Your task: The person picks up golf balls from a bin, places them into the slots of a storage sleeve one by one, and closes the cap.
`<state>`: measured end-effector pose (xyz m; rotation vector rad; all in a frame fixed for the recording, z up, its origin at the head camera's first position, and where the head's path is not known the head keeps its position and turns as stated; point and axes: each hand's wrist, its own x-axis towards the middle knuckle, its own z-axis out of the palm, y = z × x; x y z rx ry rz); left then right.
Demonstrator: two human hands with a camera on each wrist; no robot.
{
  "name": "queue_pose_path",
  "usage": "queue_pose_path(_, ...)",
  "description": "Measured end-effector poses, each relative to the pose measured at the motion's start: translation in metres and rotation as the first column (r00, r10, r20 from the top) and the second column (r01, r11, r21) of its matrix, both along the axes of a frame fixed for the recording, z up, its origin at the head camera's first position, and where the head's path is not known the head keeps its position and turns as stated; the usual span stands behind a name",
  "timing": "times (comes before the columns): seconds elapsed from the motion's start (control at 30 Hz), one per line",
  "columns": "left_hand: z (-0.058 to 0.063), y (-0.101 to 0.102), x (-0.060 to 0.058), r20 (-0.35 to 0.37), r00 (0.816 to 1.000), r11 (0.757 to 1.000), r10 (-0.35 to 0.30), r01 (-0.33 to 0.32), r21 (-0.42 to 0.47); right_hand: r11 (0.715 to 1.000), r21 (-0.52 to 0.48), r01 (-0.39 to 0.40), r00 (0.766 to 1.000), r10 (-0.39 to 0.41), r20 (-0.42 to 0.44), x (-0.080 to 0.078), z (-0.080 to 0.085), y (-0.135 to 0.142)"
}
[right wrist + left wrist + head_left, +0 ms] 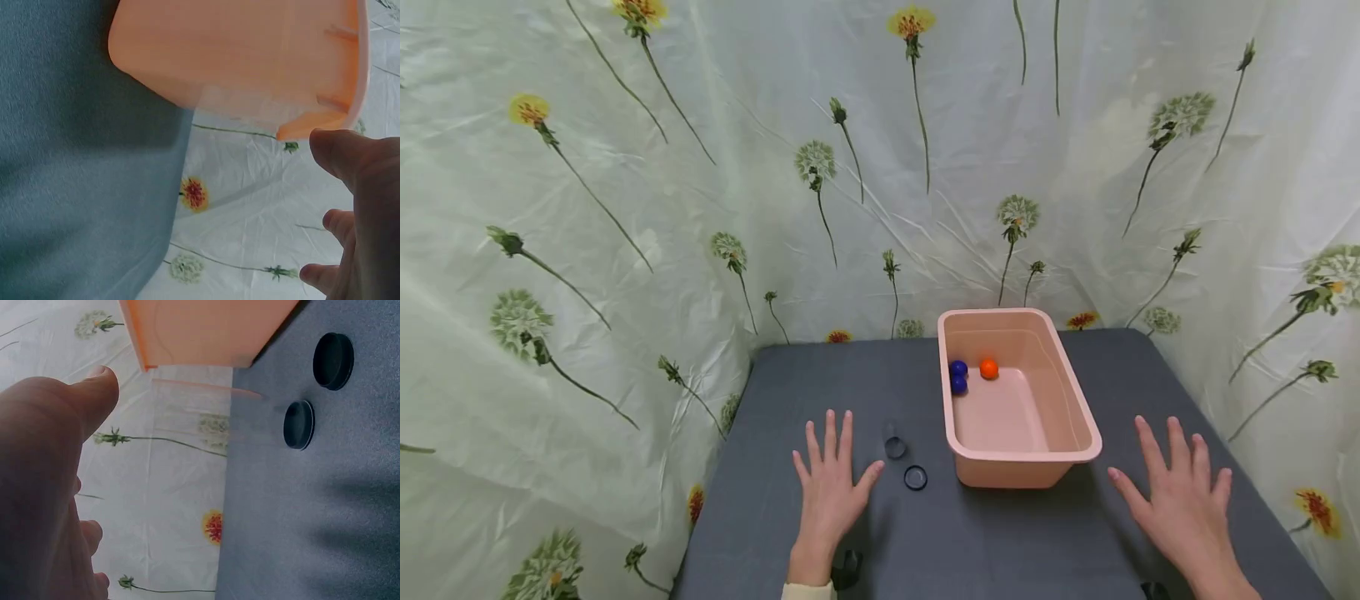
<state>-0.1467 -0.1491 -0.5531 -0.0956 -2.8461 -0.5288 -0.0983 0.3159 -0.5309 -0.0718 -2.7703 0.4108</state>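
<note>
My left hand (829,498) hovers over the dark table with fingers spread, holding nothing. Just to its right stands a clear tube (194,406), faint and see-through, on a black round base (299,425). Close by lies a black round cap (915,477), its hollow side showing. A pink plastic bin (1015,482) sits further right, containing two dark blue balls (958,384) and an orange ball (988,368). Right of the bin, my right hand (1187,508) is also raised with spread fingers and nothing in it. In the right wrist view its thumb overlaps the bin's rim.
The grey-blue table (820,375) narrows toward the back in the head view. A pale curtain (737,167) printed with dandelions hangs behind it and along both sides. Dark bands are worn at both wrists.
</note>
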Motion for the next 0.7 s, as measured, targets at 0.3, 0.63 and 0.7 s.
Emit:
queue_pose_path(0.3,0.009,-0.006,-0.007,-0.062,0.998,0.995,-0.031,0.036,0.092,0.999,-0.009,0.035,0.999,-0.035,-0.006,0.002,0.021,0.011)
queue_pose_path(0.63,0.002,0.002,-0.024,-0.089,0.988,0.886,-0.129,0.155,0.438,0.992,-0.097,-0.075,0.989,0.062,-0.131,0.000,0.044,-0.005)
queue_pose_path(0.7,-0.002,0.006,-0.028,-0.092,0.988,0.854,-0.122,0.151,0.498,0.986,-0.120,-0.116,0.983,0.097,-0.153,-0.004,0.049,-0.009)
